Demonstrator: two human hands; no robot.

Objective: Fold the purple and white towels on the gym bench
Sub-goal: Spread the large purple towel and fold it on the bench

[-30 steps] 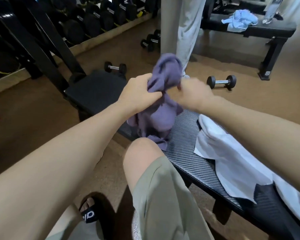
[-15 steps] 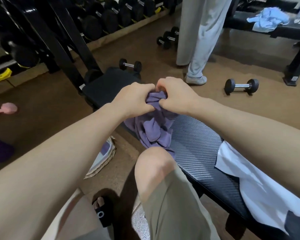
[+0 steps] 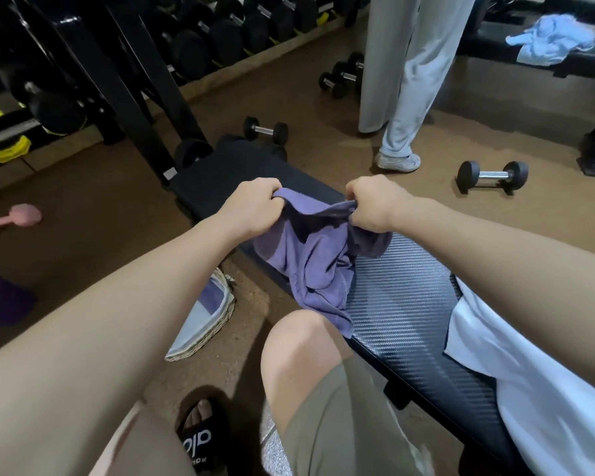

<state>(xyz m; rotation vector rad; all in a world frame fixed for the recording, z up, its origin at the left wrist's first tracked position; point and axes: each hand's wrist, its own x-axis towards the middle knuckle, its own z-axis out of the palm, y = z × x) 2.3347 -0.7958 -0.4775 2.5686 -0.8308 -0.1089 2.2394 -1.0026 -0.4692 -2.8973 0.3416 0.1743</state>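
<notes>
The purple towel (image 3: 315,259) hangs crumpled above the black gym bench (image 3: 402,297), its lower end draped over the bench's near edge by my knee. My left hand (image 3: 251,204) grips the towel's top edge on the left. My right hand (image 3: 375,204) grips the same edge on the right, and the edge sags between the two fists. The white towel (image 3: 529,379) lies spread on the bench at the lower right, partly under my right forearm.
A wicker basket (image 3: 203,321) sits on the floor left of the bench. Dumbbells (image 3: 492,175) lie on the brown floor beyond, a person in grey trousers (image 3: 402,73) stands behind, a weight rack (image 3: 83,63) fills the far left, and a second bench holds a light blue cloth (image 3: 550,39).
My hands, pressed together on the bunched towel before, have moved apart along its top edge, spreading it. The towel has come lower towards the bench.
</notes>
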